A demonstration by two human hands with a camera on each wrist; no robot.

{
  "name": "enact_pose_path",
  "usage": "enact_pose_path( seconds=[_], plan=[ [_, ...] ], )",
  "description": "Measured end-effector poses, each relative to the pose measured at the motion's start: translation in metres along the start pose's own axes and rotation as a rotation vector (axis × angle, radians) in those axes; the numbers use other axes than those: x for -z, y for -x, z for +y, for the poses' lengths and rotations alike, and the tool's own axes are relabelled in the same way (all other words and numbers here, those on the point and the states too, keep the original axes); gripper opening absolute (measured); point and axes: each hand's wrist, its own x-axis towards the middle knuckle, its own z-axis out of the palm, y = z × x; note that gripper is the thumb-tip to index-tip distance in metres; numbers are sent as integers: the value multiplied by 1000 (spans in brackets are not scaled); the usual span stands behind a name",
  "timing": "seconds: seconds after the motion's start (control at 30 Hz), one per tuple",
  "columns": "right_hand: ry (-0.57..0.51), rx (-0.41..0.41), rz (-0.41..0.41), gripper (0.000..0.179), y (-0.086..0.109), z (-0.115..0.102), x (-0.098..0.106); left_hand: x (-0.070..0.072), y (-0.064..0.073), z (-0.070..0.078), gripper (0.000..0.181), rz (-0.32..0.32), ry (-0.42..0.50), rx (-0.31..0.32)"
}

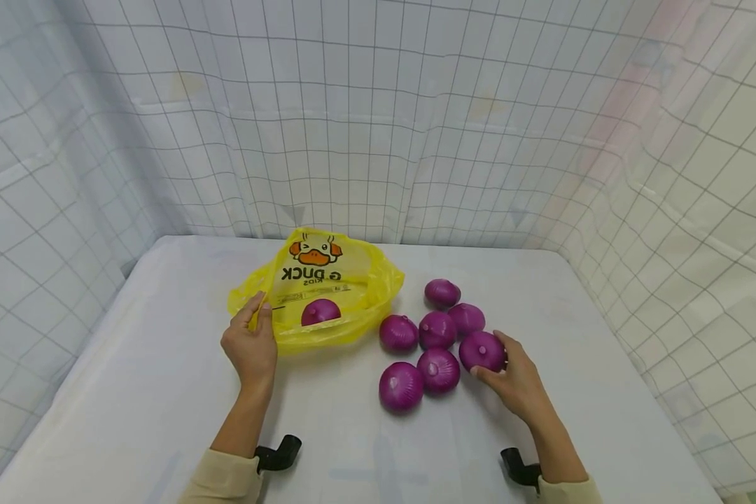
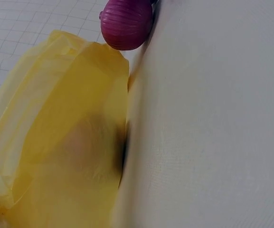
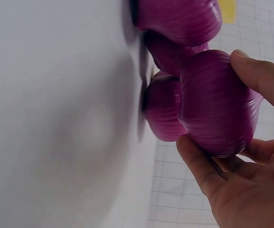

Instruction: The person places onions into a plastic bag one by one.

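Note:
My left hand (image 1: 252,344) pinches the left rim of a yellow plastic bag (image 1: 368,276) printed with a duck face. The bag lies on its side with its mouth spread toward me, and one purple onion (image 1: 320,312) shows inside it. In the left wrist view the yellow film (image 2: 80,85) covers much of the frame, and the left hand's fingers are hidden. My right hand (image 1: 515,374) grips a purple onion (image 3: 220,104) between thumb and fingers, at the right edge of a group of several onions (image 1: 437,329).
Two of the grouped onions sit nearest me, the front-left onion (image 1: 401,386) among them. Another onion (image 1: 442,293) lies farthest back. The white-covered table (image 1: 327,420) is bordered by hanging checked cloth (image 1: 378,140) at the back and sides.

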Motion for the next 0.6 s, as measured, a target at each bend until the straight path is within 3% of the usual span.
enact_pose_path(
  seconds=[0.33, 0.6],
  plan=[
    [-16, 42, 14, 84, -3, -16, 10, 2, -2, 2, 27, 4, 7, -19],
    [-55, 85, 4, 86, -14, -36, 11, 2, -1, 1, 27, -10, 2, 6]
  ],
)
